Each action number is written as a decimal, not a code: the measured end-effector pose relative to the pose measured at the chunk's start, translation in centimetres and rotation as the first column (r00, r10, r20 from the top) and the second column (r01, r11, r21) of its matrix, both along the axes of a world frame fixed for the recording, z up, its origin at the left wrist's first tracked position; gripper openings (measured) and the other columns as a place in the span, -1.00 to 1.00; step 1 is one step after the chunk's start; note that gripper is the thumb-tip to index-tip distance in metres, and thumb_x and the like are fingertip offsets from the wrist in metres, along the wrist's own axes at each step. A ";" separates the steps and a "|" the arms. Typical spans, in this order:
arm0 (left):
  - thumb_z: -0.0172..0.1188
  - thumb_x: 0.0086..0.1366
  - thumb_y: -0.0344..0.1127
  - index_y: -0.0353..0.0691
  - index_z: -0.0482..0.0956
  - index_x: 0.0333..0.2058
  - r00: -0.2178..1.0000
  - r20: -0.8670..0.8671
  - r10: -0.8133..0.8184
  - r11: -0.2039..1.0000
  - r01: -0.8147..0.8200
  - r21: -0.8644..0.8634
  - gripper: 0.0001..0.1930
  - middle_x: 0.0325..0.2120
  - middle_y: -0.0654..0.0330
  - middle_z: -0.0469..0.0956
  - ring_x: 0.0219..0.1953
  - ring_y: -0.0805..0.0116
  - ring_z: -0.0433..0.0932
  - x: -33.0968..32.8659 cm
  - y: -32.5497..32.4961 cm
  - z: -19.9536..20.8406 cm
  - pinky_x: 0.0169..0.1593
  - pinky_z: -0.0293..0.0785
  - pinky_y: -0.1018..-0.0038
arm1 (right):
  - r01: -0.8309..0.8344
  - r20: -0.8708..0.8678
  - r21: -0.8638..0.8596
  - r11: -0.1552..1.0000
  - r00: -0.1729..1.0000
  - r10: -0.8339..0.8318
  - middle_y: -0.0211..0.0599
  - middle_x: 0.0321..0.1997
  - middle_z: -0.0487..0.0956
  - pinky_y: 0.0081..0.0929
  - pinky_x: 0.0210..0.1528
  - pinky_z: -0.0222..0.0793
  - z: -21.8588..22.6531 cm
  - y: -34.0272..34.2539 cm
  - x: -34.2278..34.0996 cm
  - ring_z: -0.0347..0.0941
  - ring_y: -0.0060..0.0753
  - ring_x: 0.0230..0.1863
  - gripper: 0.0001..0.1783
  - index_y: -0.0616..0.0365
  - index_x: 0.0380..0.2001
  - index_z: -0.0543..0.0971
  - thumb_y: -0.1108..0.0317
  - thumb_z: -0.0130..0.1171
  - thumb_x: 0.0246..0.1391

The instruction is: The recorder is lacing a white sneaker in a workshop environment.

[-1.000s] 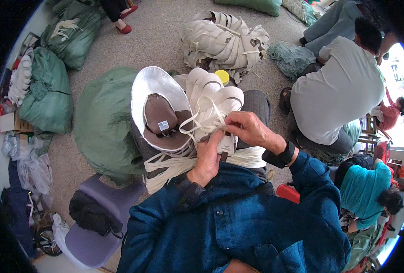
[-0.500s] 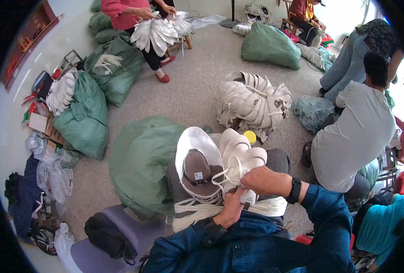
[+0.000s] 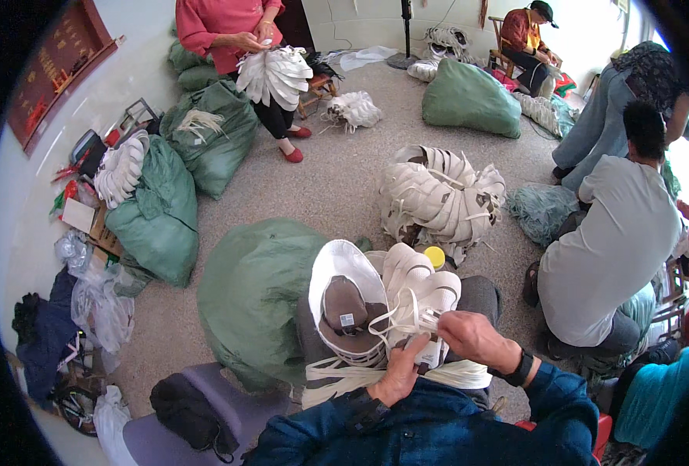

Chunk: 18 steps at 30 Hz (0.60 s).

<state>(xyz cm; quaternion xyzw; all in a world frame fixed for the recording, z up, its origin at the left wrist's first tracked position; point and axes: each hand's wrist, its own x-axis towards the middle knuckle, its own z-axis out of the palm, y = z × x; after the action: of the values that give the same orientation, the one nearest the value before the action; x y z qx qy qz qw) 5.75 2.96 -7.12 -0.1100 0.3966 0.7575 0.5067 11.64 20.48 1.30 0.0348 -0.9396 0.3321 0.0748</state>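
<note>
A white shoe upper [image 3: 431,356] lies on my lap, its loose shoelace [image 3: 403,309] looping out to the left. My left hand [image 3: 398,373] is closed around the upper's near left side, thumb on top. Over its right side, my right hand [image 3: 478,339] is in a closed pinch at the shoelace; its fingertips are partly hidden. Several more uppers [image 3: 414,268] are stacked just beyond. Left of them stands a curved set of nested uppers [image 3: 330,260], white-lined, with a grey-brown tongue and label inside. A bundle of cream laces [image 3: 325,391] runs across my lap beneath my hands.
A big green sack [image 3: 255,299] bulges at my left. Ahead, a ring of tied uppers [image 3: 441,190] sits on the floor near a yellow lid [image 3: 434,257]. A person in grey [image 3: 608,233] crouches at right; another in pink [image 3: 224,39] stands holding uppers. A purple chair [image 3: 212,396] is at lower left.
My right hand has moved a little right and apart from my left hand, which keeps its grip on the upper. The whole view has shifted slightly, showing more of the far side.
</note>
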 end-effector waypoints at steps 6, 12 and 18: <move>0.24 0.34 -0.19 -0.04 0.57 -0.02 0.962 0.215 -0.166 0.986 0.157 0.059 -0.74 -0.23 0.34 0.63 -0.22 0.46 0.59 -0.4 -0.6 -1.5 -0.22 0.48 0.48 | 0.104 0.192 -0.124 0.987 0.978 -0.079 0.04 -0.49 0.58 -0.07 -0.40 0.45 -2.1 -1.3 2.4 0.55 0.16 -0.42 -0.77 0.21 -0.40 0.51 0.25 0.16 0.21; 0.18 0.36 -0.29 -0.11 0.59 0.00 0.948 0.258 -0.184 0.982 0.166 0.088 -0.74 -0.09 0.25 0.63 -0.08 0.37 0.60 -0.6 -0.7 -1.0 -0.01 0.54 0.37 | 0.142 0.187 -0.343 0.929 0.979 -0.081 0.03 -0.52 0.54 -0.13 -0.42 0.42 -4.8 -0.4 3.5 0.49 0.18 -0.46 -0.78 0.19 -0.41 0.53 0.28 0.13 0.24; 0.19 0.34 -0.39 -0.29 0.50 0.06 0.974 0.226 -0.031 0.988 -0.004 0.154 -0.67 -0.04 0.17 0.60 0.02 0.30 0.56 -1.6 -1.4 1.7 0.11 0.50 0.30 | 0.322 0.351 0.484 0.814 0.780 -0.518 -0.17 -0.47 0.63 -0.19 -0.39 0.43 -7.1 10.0 13.5 0.60 -0.07 -0.39 -0.79 0.18 -0.52 0.57 0.31 0.12 0.12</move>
<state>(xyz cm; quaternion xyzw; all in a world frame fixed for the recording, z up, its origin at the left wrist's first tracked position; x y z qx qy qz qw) 4.15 1.55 -5.38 -0.1541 0.2773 0.7648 0.5608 25.16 30.46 -5.80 -0.2471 -0.9590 0.1065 -0.0888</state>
